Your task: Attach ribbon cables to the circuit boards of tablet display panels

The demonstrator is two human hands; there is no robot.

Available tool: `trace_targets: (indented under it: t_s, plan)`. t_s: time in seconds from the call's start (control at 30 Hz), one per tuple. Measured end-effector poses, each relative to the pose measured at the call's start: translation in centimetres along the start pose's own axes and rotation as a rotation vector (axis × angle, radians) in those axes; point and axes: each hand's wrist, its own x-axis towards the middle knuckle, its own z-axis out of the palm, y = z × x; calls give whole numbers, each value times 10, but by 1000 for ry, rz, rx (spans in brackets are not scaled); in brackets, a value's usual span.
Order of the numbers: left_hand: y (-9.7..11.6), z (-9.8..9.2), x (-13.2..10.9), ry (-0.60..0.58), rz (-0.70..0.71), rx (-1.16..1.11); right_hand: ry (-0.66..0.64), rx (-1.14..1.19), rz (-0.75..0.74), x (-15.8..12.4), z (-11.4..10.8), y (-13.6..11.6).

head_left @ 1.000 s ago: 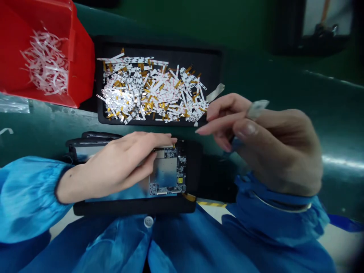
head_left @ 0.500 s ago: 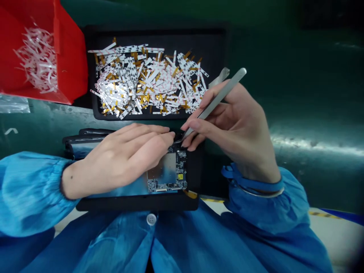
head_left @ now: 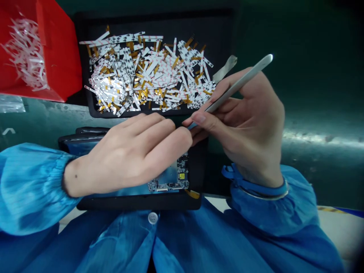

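One slim silver metal tool [head_left: 240,83] pinched in right hand [head_left: 250,125], left hand [head_left: 131,155], hold unseen; delicate tip-work, seemingly, needing steadiness!

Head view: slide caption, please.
Left hand partly covers a circuit board while the right hand holds a metal tool, near a black tray of white strips.

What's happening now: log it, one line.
left hand: over circuit board | right hand: holding metal tool, near left hand | black tray: white strips
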Motion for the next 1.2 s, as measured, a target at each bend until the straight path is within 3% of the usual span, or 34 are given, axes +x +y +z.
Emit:
trace_targets:
  t_s: [0.27,0.37,0.47,0.67,0.87,1.2]
  plan:
    - [1,-2,0,7,18,-21,-29,-15,25,1,-1,1]
    - [-2,-8,-9,-32,-40,-53,-33,15,11,-1,1,-2]
    - [-4,-13,-21,-33,-6,-93,2,-34,-26,-4,4,-6]
    - [-5,-5,-37,-47,7,-110,0,-113,4,-4,3,-9]
    - [-4,-1,-40,-22,2,-112,-24,-103,58,-2,0,-3]
    - [0,-9,-36,-113,5,-92,11,-175,9,-4,0,-9]
